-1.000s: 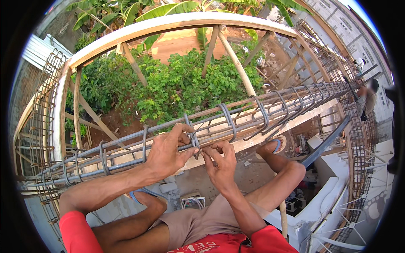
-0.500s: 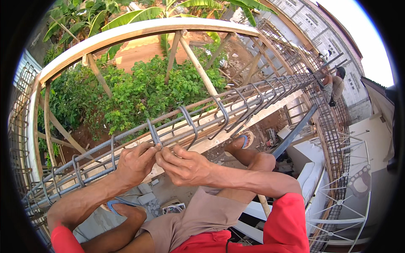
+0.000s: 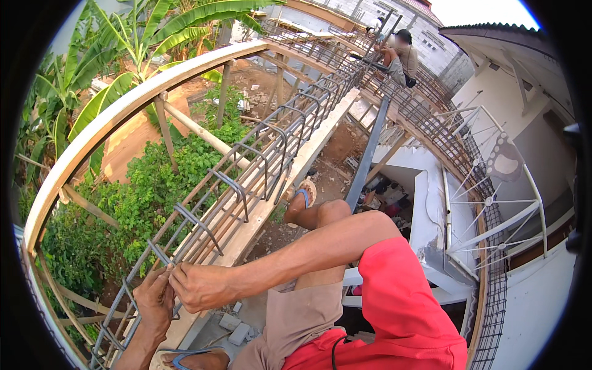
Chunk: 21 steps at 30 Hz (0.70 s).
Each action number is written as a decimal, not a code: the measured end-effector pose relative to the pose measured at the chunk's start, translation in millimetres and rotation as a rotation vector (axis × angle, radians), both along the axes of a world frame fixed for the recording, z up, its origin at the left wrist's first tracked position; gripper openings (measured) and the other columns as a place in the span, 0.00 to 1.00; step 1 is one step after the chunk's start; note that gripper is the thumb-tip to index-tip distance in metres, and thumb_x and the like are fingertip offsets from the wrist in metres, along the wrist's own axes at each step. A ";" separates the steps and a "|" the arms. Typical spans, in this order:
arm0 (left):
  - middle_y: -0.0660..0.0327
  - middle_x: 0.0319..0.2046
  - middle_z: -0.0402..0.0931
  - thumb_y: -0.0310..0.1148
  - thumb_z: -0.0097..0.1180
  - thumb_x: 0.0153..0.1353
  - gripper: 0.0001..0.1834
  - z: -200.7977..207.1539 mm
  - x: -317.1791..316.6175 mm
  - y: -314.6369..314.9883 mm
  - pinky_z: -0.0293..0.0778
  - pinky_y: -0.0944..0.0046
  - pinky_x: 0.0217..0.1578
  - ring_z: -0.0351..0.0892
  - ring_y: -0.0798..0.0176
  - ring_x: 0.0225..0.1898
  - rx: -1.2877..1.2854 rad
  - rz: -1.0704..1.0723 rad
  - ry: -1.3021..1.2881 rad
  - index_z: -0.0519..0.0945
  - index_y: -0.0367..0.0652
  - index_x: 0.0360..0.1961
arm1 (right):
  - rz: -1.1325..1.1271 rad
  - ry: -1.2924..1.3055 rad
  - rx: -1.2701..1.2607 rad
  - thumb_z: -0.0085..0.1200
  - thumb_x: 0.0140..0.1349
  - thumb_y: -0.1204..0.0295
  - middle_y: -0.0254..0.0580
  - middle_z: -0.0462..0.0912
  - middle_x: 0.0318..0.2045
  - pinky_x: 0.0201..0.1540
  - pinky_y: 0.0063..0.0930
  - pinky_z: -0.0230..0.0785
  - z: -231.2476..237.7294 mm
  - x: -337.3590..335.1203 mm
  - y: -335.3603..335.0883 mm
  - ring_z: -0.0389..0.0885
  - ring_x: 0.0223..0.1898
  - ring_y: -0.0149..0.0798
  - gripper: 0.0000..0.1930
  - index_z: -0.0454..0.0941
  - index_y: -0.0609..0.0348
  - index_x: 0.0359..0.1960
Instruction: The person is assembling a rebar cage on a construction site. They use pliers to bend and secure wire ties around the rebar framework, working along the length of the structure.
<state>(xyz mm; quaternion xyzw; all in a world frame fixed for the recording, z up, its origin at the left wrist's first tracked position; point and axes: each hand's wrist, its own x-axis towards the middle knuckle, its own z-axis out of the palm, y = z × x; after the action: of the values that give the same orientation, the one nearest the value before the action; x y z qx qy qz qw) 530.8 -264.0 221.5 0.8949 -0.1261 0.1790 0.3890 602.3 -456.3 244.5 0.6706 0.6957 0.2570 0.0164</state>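
- The long, box-shaped cage of grey steel bars (image 3: 231,185) runs slantwise, its long axis pointing from between seven and eight o'clock up to one o'clock.
- Its near end lies beside the person, and its far end meets a second dark steel cage (image 3: 425,120) that bends down toward five o'clock.
- The bare left hand (image 3: 154,302) is at the cage's near part, between seven and eight o'clock; the bare right hand (image 3: 200,287) touches it from its two o'clock side.
- The fingers of both hands are bent and bunched against one square-bent grey steel stirrup (image 3: 159,253); I cannot tell whether they pinch it or something smaller.
- A pale wooden plank (image 3: 317,135) follows the cage along its four o'clock side.
- Around it are green leafy shrubs (image 3: 154,185) at nine o'clock, broad-leaved banana plants (image 3: 203,13) from ten to twelve, and a white house wall (image 3: 487,89) at two.
- Counted: two sandals with blue straps (image 3: 302,198), two hands, one round white metal lattice frame (image 3: 487,201) at three o'clock, and one seated co-worker (image 3: 404,58) plainly visible past one. The stirrups overlap too much to count.
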 end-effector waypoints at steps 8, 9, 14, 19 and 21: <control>0.51 0.32 0.87 0.18 0.67 0.56 0.08 6.5 5.3 5.4 0.80 0.66 0.35 0.87 0.64 0.32 -0.178 0.099 0.279 0.85 0.29 0.39 | -0.190 0.365 0.005 0.58 0.55 0.71 0.57 0.82 0.33 0.33 0.38 0.79 -21.9 1.3 11.1 0.86 0.34 0.48 0.16 0.79 0.71 0.42; 0.52 0.31 0.87 0.19 0.67 0.57 0.07 5.8 7.4 6.0 0.80 0.67 0.34 0.87 0.66 0.32 -0.257 0.123 0.287 0.83 0.29 0.37 | -0.226 0.429 0.048 0.58 0.55 0.72 0.55 0.82 0.33 0.33 0.39 0.79 -23.3 2.2 11.0 0.86 0.35 0.48 0.16 0.78 0.70 0.43; 0.55 0.28 0.84 0.19 0.65 0.62 0.06 2.9 22.8 8.6 0.82 0.67 0.32 0.85 0.69 0.29 -0.580 0.227 0.549 0.78 0.31 0.33 | -0.356 0.886 0.207 0.59 0.54 0.79 0.57 0.84 0.31 0.35 0.50 0.78 -16.3 5.8 7.7 0.86 0.34 0.59 0.14 0.78 0.67 0.43; 0.59 0.30 0.84 0.31 0.61 0.73 0.11 3.7 38.1 20.7 0.81 0.68 0.32 0.83 0.69 0.29 -0.520 0.083 0.938 0.83 0.30 0.40 | -0.383 1.293 0.423 0.57 0.54 0.83 0.58 0.82 0.25 0.32 0.53 0.75 -10.2 8.7 6.0 0.84 0.28 0.64 0.19 0.74 0.60 0.49; 0.59 0.31 0.84 0.35 0.60 0.74 0.14 4.2 42.5 27.2 0.81 0.66 0.33 0.83 0.69 0.29 -0.599 0.019 1.061 0.83 0.30 0.42 | -0.453 1.447 0.535 0.58 0.56 0.82 0.53 0.81 0.23 0.27 0.49 0.74 -15.4 9.1 7.5 0.85 0.24 0.56 0.18 0.73 0.61 0.49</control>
<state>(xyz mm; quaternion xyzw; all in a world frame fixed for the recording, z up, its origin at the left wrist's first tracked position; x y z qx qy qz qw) 573.4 -236.9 225.7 0.7148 0.1488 -0.2604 0.6318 611.4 -448.8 229.0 0.7768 0.2956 -0.0928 -0.5482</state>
